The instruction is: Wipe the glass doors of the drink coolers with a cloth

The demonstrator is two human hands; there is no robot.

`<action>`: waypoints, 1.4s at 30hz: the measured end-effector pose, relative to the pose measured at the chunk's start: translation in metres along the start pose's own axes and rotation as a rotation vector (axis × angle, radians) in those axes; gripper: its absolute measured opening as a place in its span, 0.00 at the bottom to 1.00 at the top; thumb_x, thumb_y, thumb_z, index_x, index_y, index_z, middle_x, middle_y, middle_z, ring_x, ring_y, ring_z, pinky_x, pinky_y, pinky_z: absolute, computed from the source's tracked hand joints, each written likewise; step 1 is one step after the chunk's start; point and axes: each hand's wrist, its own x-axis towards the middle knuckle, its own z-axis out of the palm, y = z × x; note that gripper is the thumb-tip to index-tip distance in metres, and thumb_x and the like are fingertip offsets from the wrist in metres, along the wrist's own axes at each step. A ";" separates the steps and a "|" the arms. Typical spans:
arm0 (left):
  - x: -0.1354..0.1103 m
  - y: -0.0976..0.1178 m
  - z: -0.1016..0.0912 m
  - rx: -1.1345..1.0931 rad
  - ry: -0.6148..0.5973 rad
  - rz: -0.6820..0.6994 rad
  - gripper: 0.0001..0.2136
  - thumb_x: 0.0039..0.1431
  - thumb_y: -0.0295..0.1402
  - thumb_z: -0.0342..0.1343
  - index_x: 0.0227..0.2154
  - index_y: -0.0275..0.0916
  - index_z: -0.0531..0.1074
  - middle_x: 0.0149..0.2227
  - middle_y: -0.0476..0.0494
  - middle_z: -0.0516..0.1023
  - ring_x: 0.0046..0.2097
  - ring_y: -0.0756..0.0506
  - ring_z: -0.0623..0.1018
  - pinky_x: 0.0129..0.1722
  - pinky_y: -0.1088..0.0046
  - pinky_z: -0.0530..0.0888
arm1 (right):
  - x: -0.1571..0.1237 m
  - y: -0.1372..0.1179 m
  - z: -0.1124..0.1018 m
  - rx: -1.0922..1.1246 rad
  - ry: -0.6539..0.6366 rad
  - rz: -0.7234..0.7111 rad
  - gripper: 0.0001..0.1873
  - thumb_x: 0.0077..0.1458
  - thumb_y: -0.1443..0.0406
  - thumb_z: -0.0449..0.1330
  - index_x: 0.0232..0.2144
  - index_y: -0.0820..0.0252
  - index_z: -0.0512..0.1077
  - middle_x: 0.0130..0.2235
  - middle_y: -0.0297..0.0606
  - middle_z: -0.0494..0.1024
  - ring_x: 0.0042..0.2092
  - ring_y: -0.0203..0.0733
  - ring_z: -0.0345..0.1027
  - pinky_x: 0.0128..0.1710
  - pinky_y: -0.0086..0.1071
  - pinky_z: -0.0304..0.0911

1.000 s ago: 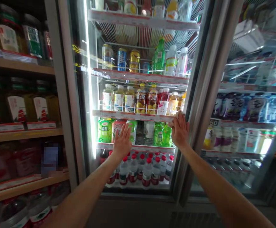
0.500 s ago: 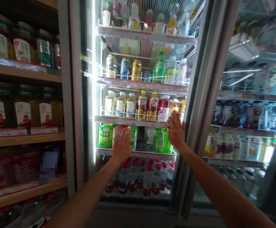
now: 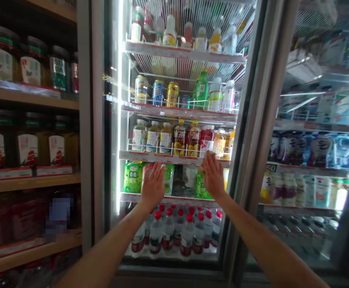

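Observation:
My left hand (image 3: 153, 185) lies flat on the glass door (image 3: 113, 132) of a lit drinks fridge, fingers stretched upward, in front of green tea bottles (image 3: 131, 177). My right hand (image 3: 212, 176) also presses flat on the glass a little higher, just below the shelf of juice bottles (image 3: 179, 138). A small pale scrap shows by its thumb; I cannot make out what it is. Both forearms reach up from the bottom of the view.
The door's metal frame (image 3: 254, 120) runs up to the right of my right hand. A second fridge (image 3: 312, 148) stands further right. Wooden shelves with jars (image 3: 30, 70) fill the left. Red-capped water bottles (image 3: 168, 232) sit on the lowest fridge shelf.
My right hand has slid left and slightly down across the glass, away from the door frame. My left hand has stayed in place. The view has tilted upward a little.

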 end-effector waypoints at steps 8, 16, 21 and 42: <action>0.013 0.008 -0.014 -0.072 0.070 0.064 0.28 0.52 0.27 0.46 0.58 0.32 0.54 0.62 0.35 0.56 0.64 0.42 0.55 0.62 0.56 0.49 | 0.028 0.000 0.003 0.025 0.167 0.088 0.34 0.57 0.69 0.46 0.64 0.60 0.39 0.63 0.48 0.54 0.66 0.44 0.38 0.61 0.50 0.40; 0.071 0.076 -0.023 -0.470 0.094 0.180 0.24 0.58 0.27 0.39 0.59 0.35 0.51 0.60 0.40 0.60 0.62 0.49 0.58 0.61 0.64 0.56 | 0.046 -0.021 0.008 0.244 0.023 -0.122 0.35 0.58 0.67 0.44 0.64 0.59 0.32 0.63 0.47 0.54 0.66 0.40 0.39 0.61 0.44 0.45; 0.085 0.095 -0.010 -0.516 0.164 0.050 0.21 0.60 0.31 0.41 0.57 0.35 0.55 0.56 0.39 0.66 0.57 0.46 0.65 0.59 0.61 0.57 | 0.040 0.038 -0.015 0.206 0.025 -0.265 0.41 0.56 0.58 0.52 0.64 0.62 0.35 0.62 0.52 0.54 0.65 0.45 0.42 0.60 0.47 0.47; 0.121 0.041 0.016 -0.109 0.542 0.096 0.23 0.61 0.35 0.43 0.59 0.34 0.54 0.60 0.37 0.59 0.65 0.43 0.48 0.62 0.58 0.50 | 0.048 0.057 -0.002 -0.040 0.247 0.075 0.31 0.59 0.60 0.47 0.63 0.56 0.44 0.64 0.45 0.52 0.65 0.49 0.39 0.62 0.51 0.34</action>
